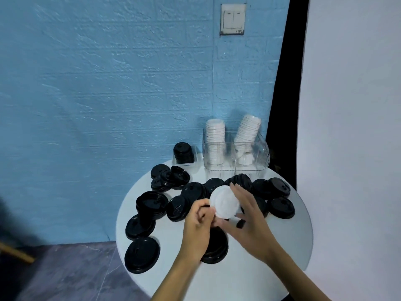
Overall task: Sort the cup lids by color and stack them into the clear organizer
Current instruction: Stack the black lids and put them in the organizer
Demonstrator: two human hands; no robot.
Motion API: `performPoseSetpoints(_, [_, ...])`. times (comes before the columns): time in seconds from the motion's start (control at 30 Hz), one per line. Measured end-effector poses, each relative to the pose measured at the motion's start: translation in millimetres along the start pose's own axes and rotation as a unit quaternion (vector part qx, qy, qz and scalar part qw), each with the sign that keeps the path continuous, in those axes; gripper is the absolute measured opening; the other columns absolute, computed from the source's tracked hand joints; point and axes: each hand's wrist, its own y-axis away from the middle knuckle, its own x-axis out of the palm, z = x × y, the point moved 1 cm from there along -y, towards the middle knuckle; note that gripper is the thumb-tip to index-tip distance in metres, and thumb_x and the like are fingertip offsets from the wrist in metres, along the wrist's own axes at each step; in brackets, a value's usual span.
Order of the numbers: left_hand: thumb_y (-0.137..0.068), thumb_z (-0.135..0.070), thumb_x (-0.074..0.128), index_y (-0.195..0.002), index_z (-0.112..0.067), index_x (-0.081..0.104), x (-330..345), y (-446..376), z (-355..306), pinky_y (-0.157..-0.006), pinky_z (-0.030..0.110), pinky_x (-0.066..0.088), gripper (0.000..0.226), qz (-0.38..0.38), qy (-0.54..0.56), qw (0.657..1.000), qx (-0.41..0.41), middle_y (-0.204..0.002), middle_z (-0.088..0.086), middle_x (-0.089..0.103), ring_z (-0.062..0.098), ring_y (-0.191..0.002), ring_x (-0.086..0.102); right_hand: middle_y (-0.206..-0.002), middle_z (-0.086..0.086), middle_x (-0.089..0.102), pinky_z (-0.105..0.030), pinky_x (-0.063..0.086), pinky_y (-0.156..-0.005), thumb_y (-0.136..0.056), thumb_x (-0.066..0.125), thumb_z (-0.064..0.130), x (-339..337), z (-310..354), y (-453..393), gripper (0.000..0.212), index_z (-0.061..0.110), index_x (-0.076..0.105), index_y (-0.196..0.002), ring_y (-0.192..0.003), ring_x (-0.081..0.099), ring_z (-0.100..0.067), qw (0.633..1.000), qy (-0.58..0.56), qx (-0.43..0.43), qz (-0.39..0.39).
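Above the middle of the round white table (238, 276), both hands hold one white cup lid (223, 202). My left hand (198, 222) pinches its lower left edge with curled fingers. My right hand (249, 218) cups its right side, fingers along the rim and thumb under it. Several black lids (152, 203) lie scattered and in small piles around the hands. The clear organizer (259, 154) at the table's back holds two stacks of white lids (215, 137); the right stack leans. A small clear tray to its left holds a stack of black lids (183, 152).
A blue textured wall rises behind the table, with a light switch (232, 19) high up. A white panel with a black edge stands at the right. The table's rim curves close on the left, with grey floor (76, 274) below it.
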Motion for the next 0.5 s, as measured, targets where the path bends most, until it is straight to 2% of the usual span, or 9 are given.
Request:
performPoseSetpoints(0.07, [-0.101,-0.010,0.058,-0.113,-0.011,0.061,2,-6,-3,-0.085,0.038,0.058,0.013,-0.011,0.033,0.999,-0.016,-0.093,0.029,0.069,0.028,-0.086,0.070,-0.158,0.019,0.026,-0.017,0.032,-0.113,-0.081,0.074,0.046,7,3,-21,0.087,0.036,0.030,-0.156,-0.145,0.026,0.005,0.997,0.072,-0.035,0.008])
performPoseSetpoints(0.13, [-0.100,-0.012,0.060,-0.114,-0.011,0.062,0,-16,-6,-0.085,0.039,0.060,0.014,-0.023,0.059,0.997,-0.034,-0.093,0.034,0.065,0.029,-0.085,0.069,-0.151,0.017,0.037,-0.019,0.032,-0.114,-0.081,0.074,0.049,7,8,-43,0.083,0.032,0.037,-0.153,-0.139,0.035,0.001,0.991,0.128,-0.043,-0.005])
performPoseSetpoints(0.23, [-0.099,-0.011,0.062,-0.117,-0.014,0.063,-4,-29,-11,-0.086,0.038,0.060,0.019,-0.041,0.085,0.995,-0.042,-0.084,0.017,0.074,0.025,-0.085,0.074,-0.137,0.018,0.046,-0.015,0.036,-0.107,-0.073,0.082,0.052,1,14,-72,0.084,0.033,0.045,-0.146,-0.124,0.045,0.001,0.988,0.149,-0.035,0.038])
performPoseSetpoints(0.27, [-0.099,-0.010,0.061,-0.120,-0.016,0.062,-6,-32,-11,-0.088,0.038,0.059,0.022,-0.045,0.075,0.996,-0.028,-0.087,0.013,0.077,0.024,-0.087,0.075,-0.136,0.017,0.047,-0.019,0.039,-0.108,-0.070,0.082,0.056,-3,15,-83,0.086,0.035,0.046,-0.145,-0.123,0.047,0.001,0.986,0.154,-0.038,0.060])
performPoseSetpoints(0.37, [-0.095,-0.022,0.068,-0.126,-0.031,0.060,-12,-32,-9,-0.092,0.034,0.056,0.033,-0.061,-0.003,0.998,0.033,-0.103,-0.005,0.077,0.018,-0.094,0.074,-0.139,0.009,0.050,-0.031,0.040,-0.113,-0.067,0.069,0.072,-23,16,-131,0.090,0.035,0.047,-0.146,-0.127,0.048,-0.006,0.983,0.170,-0.043,0.052])
performPoseSetpoints(0.43, [-0.086,-0.045,0.073,-0.118,-0.046,0.062,-14,-26,-6,-0.085,0.018,0.053,0.034,-0.071,-0.094,0.989,0.088,-0.109,-0.021,0.071,0.008,-0.093,0.070,-0.144,0.004,0.048,-0.029,0.033,-0.113,-0.077,0.071,0.067,-38,19,-180,0.085,0.030,0.045,-0.149,-0.133,0.045,-0.012,0.988,0.154,-0.026,0.021])
performPoseSetpoints(0.47, [-0.081,-0.052,0.069,-0.114,-0.051,0.062,-15,-23,-5,-0.083,0.011,0.049,0.033,-0.078,-0.164,0.974,0.137,-0.110,-0.025,0.067,0.003,-0.095,0.067,-0.148,0.002,0.047,-0.027,0.030,-0.111,-0.083,0.071,0.060,-43,22,-209,0.080,0.027,0.043,-0.151,-0.137,0.042,-0.014,0.989,0.150,-0.019,0.007])
performPoseSetpoints(0.5, [-0.079,-0.054,0.065,-0.109,-0.054,0.063,-17,-21,-3,-0.085,0.006,0.044,0.031,-0.085,-0.247,0.944,0.200,-0.110,-0.028,0.064,-0.002,-0.098,0.062,-0.151,-0.002,0.046,-0.026,0.028,-0.110,-0.088,0.070,0.054,-46,23,-239,0.076,0.024,0.042,-0.152,-0.141,0.039,-0.017,0.987,0.161,-0.019,-0.008])
